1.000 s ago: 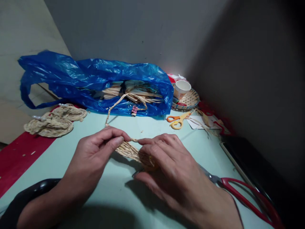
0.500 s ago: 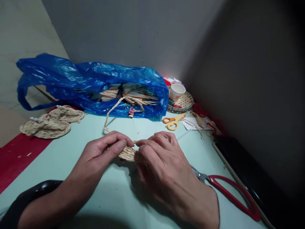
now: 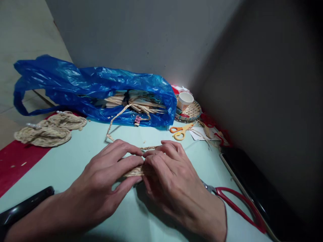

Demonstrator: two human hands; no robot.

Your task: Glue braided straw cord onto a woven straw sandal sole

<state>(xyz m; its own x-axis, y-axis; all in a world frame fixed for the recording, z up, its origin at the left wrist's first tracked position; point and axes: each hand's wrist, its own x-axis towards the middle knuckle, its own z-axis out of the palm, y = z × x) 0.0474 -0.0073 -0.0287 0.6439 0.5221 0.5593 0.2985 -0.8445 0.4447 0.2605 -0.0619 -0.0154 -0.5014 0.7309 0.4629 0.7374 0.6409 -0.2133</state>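
Note:
Between both hands is a small piece of coiled, braided straw, mostly covered by the fingers. My left hand is closed on its left side, thumb below and fingers above. My right hand grips its right side, with its fingertips close to the left ones. A thin straw braid runs from the piece, behind the hands, up to the blue bag. A pink clip sits on the braid near the bag's opening.
A blue plastic bag holds straw strands. Two woven straw pieces lie left. At right are orange-yellow scissors, a basket with a paper cup, red-handled scissors and a black flat object.
My left hand has shifted its grip, the thumb moving from the top of the piece to below it. More braid shows behind the fingertips. The view has shifted slightly.

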